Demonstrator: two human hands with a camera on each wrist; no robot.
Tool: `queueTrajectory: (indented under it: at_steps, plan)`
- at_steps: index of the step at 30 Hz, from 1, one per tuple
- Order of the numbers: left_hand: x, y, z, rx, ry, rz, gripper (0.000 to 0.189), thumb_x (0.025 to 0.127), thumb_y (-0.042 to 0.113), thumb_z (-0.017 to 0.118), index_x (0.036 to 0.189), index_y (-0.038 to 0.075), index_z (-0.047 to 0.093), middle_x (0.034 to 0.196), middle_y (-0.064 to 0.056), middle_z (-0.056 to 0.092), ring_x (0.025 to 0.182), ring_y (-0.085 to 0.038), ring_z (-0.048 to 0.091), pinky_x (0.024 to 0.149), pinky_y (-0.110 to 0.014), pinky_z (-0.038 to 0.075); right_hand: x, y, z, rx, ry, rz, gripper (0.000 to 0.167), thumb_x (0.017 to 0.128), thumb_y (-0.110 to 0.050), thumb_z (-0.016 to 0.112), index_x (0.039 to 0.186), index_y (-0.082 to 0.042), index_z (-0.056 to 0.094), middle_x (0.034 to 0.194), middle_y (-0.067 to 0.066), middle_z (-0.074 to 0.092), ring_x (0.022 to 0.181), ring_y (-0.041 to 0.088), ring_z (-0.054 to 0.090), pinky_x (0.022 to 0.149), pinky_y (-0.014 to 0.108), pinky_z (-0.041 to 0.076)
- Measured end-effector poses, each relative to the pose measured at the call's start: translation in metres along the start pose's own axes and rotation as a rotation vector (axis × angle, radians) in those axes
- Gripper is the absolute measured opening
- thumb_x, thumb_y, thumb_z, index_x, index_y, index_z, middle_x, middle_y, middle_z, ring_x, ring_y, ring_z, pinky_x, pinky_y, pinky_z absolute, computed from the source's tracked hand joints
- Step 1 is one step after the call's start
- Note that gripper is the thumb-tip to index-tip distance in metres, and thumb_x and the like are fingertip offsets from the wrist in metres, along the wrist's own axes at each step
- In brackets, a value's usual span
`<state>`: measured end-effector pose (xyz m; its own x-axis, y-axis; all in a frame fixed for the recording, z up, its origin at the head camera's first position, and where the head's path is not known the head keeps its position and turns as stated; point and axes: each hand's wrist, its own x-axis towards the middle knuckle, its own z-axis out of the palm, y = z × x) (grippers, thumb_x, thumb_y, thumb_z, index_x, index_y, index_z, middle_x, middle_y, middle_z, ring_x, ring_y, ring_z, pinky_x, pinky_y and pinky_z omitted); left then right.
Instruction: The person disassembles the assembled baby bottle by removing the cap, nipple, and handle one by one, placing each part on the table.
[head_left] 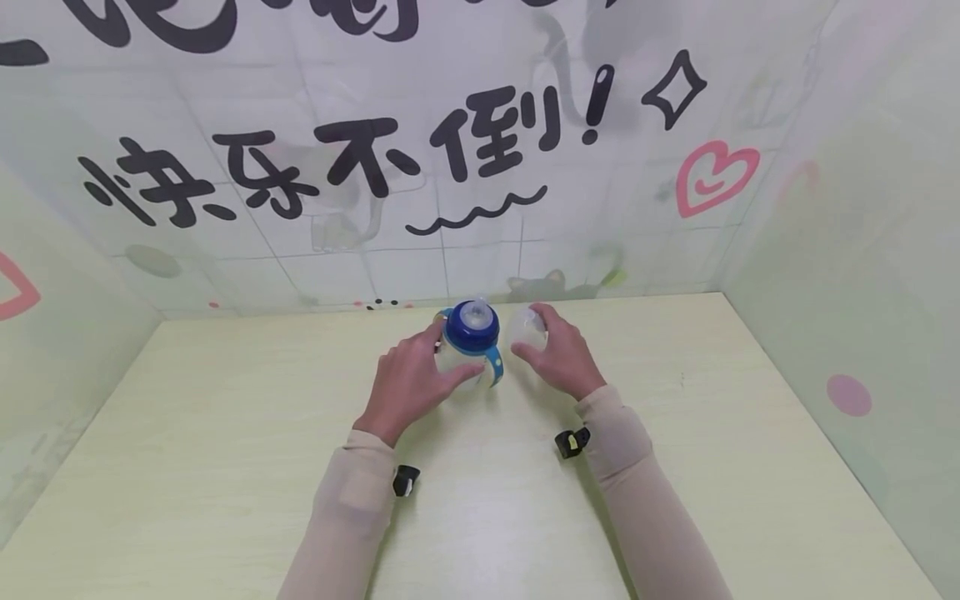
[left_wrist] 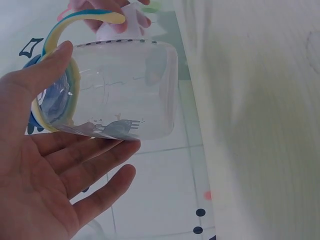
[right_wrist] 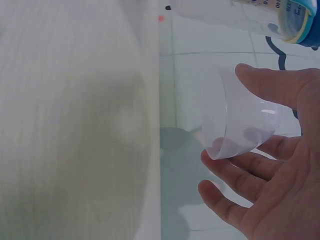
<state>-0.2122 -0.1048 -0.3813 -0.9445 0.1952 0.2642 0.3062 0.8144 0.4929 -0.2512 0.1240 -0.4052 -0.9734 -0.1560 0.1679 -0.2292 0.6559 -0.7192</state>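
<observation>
My left hand [head_left: 412,375] grips a clear baby bottle [left_wrist: 125,90] with its thumb on one side and its fingers on the other. The bottle has a dark blue collar [head_left: 472,335], a clear teat [head_left: 477,314] at the top and curved blue-and-yellow handles [head_left: 495,367]. It looks upright and raised off the tabletop. To its right, my right hand [head_left: 561,354] holds a translucent dome-shaped bottle cap [right_wrist: 242,117] between thumb and fingers. The cap's open rim faces down, and it is apart from the bottle. Inside the bottle I see no clear liquid level.
Both hands are over a pale wood-grain table [head_left: 247,467], near its back edge. A white wall panel [head_left: 360,275] with black lettering and drawings rises behind it. Side panels [head_left: 862,250] enclose the left and right. Small black cameras [head_left: 406,481] sit at both wrists.
</observation>
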Motion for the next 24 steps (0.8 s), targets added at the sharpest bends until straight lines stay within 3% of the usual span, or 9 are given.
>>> queueTrajectory:
  at_steps: [8, 15, 24]
  plan:
    - [0.0, 0.0, 0.0, -0.002, 0.005, 0.002, 0.076, 0.082, 0.057, 0.075, 0.134, 0.006, 0.056, 0.101, -0.016, 0.073, 0.089, -0.032, 0.07, 0.069, -0.048, 0.054, 0.001, 0.007, 0.005, -0.046, -0.058, 0.045, 0.061, 0.088, -0.026, 0.076, 0.137, -0.003, 0.048, 0.124, 0.023, 0.062, 0.103, 0.037, 0.062, 0.083, 0.051, 0.052]
    - [-0.001, 0.0, -0.001, 0.012, -0.004, -0.004, 0.087, 0.083, 0.06, 0.072, 0.143, 0.001, 0.05, 0.104, -0.016, 0.072, 0.09, -0.03, 0.07, 0.07, -0.045, 0.055, 0.001, 0.01, 0.008, -0.083, -0.118, 0.081, 0.061, 0.087, -0.024, 0.078, 0.135, -0.002, 0.048, 0.126, 0.023, 0.061, 0.11, 0.039, 0.061, 0.092, 0.054, 0.05]
    - [-0.001, 0.001, -0.002, 0.007, -0.004, -0.004, 0.088, 0.082, 0.06, 0.072, 0.143, 0.001, 0.049, 0.104, -0.016, 0.072, 0.09, -0.03, 0.07, 0.071, -0.045, 0.055, 0.0, 0.014, 0.011, -0.093, -0.133, 0.07, 0.06, 0.086, -0.022, 0.078, 0.135, -0.001, 0.048, 0.125, 0.023, 0.062, 0.109, 0.038, 0.061, 0.093, 0.052, 0.049]
